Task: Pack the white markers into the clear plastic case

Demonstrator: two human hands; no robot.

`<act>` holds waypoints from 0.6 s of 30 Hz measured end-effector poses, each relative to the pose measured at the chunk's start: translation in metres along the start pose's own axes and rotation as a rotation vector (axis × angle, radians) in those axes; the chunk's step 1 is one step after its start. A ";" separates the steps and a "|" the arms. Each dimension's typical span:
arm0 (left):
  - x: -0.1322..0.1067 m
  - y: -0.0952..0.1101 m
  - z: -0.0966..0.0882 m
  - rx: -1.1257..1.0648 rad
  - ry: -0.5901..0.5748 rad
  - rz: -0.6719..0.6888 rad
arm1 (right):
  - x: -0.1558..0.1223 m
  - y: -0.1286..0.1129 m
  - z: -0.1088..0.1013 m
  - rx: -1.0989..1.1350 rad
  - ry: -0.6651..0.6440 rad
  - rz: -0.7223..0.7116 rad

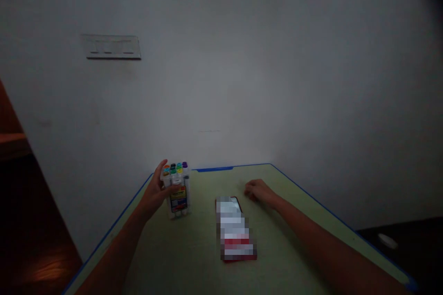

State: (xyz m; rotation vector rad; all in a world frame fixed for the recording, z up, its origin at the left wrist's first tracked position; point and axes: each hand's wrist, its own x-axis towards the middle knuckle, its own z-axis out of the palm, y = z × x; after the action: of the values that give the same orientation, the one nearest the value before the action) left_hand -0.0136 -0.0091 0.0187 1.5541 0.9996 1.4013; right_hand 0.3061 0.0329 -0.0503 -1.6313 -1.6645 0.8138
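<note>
Green table (207,189): blue-edged
Left hand (154,197): gripping marker case (178,197), phone's (235,230) 10 o'clock
Right hand (259,191): phone's 1 o'clock, fingers curled, grip can't tell

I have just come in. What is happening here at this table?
A person's left hand grips a clear case of colour-capped markers, thumb across its front label. The right hand is curled at the other side of the table, with nothing visible in it. A phone lies between the two forearms, its screen mostly pixelated. Whether the case touches the table is hard to tell.
</note>
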 end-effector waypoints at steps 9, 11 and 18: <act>-0.001 0.012 -0.003 0.106 0.075 -0.041 | 0.004 0.002 0.016 0.150 0.016 -0.103; 0.000 0.008 -0.005 0.127 0.066 -0.027 | 0.003 0.005 0.014 0.124 -0.008 -0.134; -0.004 -0.004 -0.020 0.226 0.019 -0.059 | -0.008 -0.002 0.011 0.038 0.012 -0.147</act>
State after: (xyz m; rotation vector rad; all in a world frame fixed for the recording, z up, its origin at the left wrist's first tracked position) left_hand -0.0344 -0.0104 0.0150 1.6612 1.2401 1.3004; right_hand 0.2964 0.0254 -0.0553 -1.4668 -1.7272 0.7557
